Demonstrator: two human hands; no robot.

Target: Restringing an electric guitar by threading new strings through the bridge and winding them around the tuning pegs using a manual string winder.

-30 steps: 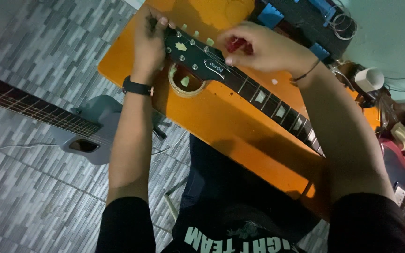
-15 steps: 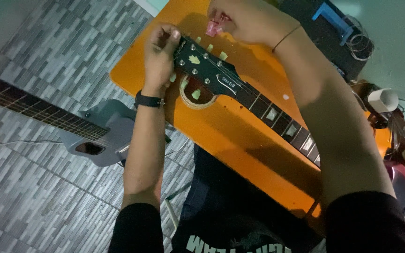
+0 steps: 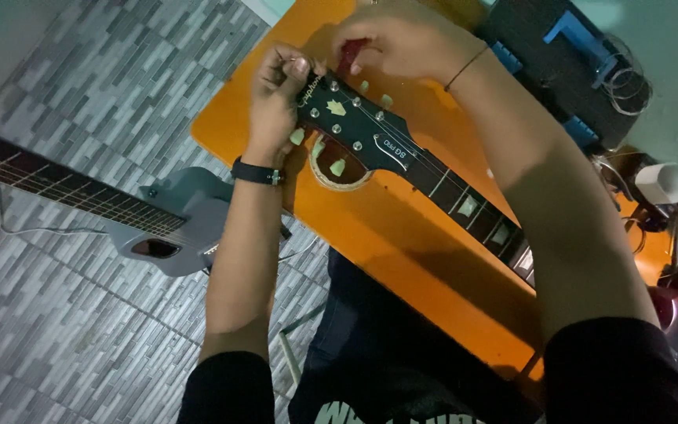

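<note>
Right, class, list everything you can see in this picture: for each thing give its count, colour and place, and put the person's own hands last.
guitar headstock: one, black with pale tuner knobs, on the orange table, between the hands
guitar neck: one, dark with pale inlays, running right across the table
tape roll: one, tan, under the headstock
orange table: one, centre
grey guitar: one, lying on the tiled floor, left
black case with blue parts: one, top right
coiled strings: pale, top right
white cup: one, right edge
wristwatch: one, black, left wrist
left hand: pinching at the headstock tip
right hand: holding a small red item, kind unclear
</note>
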